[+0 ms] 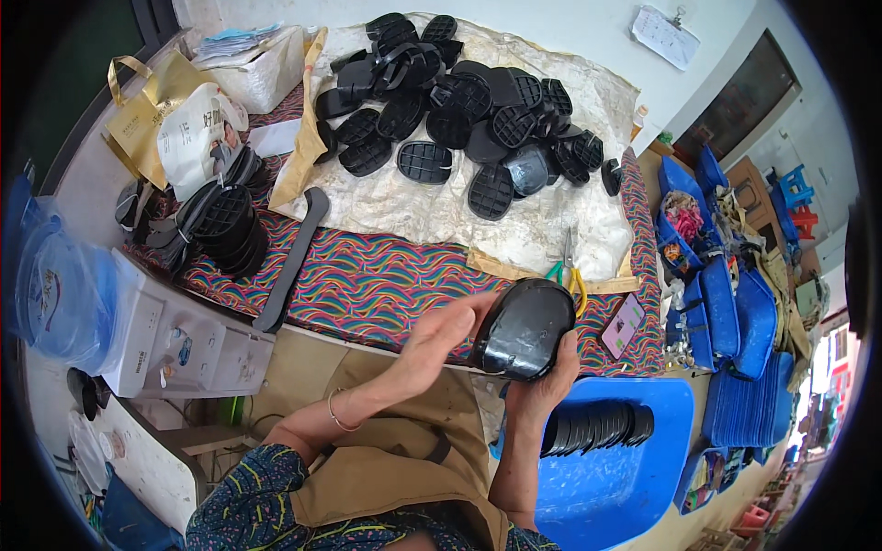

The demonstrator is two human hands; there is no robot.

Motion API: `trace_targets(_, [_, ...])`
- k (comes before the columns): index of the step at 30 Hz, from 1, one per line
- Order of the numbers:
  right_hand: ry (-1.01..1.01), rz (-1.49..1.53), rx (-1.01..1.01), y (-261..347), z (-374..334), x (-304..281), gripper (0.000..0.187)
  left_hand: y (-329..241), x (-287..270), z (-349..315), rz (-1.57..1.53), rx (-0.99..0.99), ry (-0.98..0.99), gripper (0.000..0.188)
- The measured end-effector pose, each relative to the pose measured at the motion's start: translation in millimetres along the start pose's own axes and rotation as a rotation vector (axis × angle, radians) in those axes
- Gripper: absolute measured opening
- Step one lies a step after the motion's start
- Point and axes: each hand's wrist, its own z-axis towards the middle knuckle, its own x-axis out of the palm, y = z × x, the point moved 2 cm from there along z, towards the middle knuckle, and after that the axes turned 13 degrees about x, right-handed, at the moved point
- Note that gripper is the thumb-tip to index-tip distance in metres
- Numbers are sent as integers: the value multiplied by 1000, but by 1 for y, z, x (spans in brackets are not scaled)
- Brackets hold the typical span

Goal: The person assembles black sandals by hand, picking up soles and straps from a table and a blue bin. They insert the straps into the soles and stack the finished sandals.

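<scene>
A shiny black shoe heel piece (525,329), rounded at one end, is held up in front of me over the table's near edge. My right hand (544,386) grips it from below, thumb along its right side. My left hand (432,344) is at its left edge, with the fingers partly hidden behind it. Just beyond lie scissors (577,286) with yellow and green handles. Farther back, a loose heap of similar black heel pieces (424,163), several with gridded undersides, covers a whitish sheet (404,213).
A blue tub (606,496) at my lower right holds a row of black pieces (597,428). A phone (624,326) lies on the patterned tablecloth (367,285). To the left are a tied stack of heel pieces (225,225), a long black strip (296,257) and bags (147,110). Blue crates (749,395) stand right.
</scene>
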Motion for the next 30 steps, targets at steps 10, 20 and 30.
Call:
trace_targets(10, [-203,-29,-19,-8,-6,4,44,3,12,-8,498,123,-21,31])
trace_targets(20, [-110,-223,-147,-15,-4,-7,41,17,-9,-2,345,9,-19,29])
trace_targets(30, [25,-487,-181,-7,-5,-8,41,4,-11,14,350,-49,6,29])
